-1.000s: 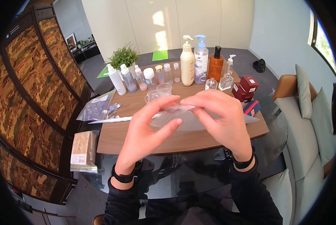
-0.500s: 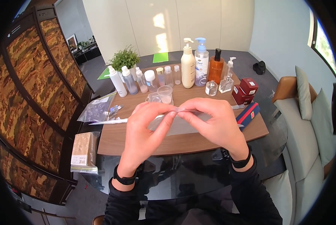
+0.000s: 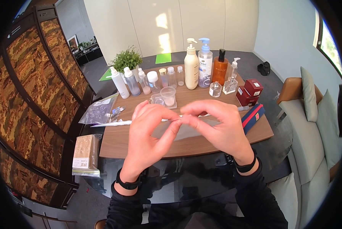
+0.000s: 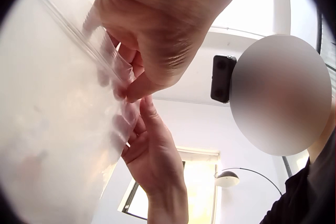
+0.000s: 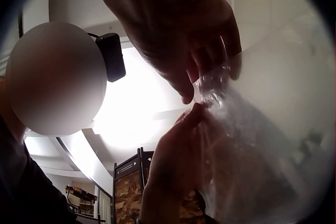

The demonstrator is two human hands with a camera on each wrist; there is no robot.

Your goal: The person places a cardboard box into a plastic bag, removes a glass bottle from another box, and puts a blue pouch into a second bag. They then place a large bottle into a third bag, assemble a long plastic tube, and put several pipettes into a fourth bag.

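A translucent zip bag (image 3: 190,131) hangs below my two hands, over the front of the wooden table. My left hand (image 3: 148,133) pinches its top edge between thumb and forefinger. Right beside it, fingertip to fingertip, my right hand (image 3: 222,124) has its thumb on the same edge, with the forefinger raised slightly. Seen from the left wrist, the frosted bag (image 4: 52,124) spreads out, a seal line running slantwise near its top. From the right wrist, crinkled film (image 5: 215,95) lies between the right thumb and the fingers behind it.
Beyond the hands stand a clear cup (image 3: 168,95), several small bottles (image 3: 143,84), tall pump bottles (image 3: 191,70) and an amber bottle (image 3: 219,70). Red boxes (image 3: 249,93) and a navy pouch (image 3: 253,119) sit right. A bag of small items (image 3: 98,110) lies left, above a wrapped package (image 3: 86,152).
The left hand's spread thumb and fingers have closed on the bag's edge, close to the right fingertips. The bag hangs lower, and the right forefinger has lifted a little in the last half second.
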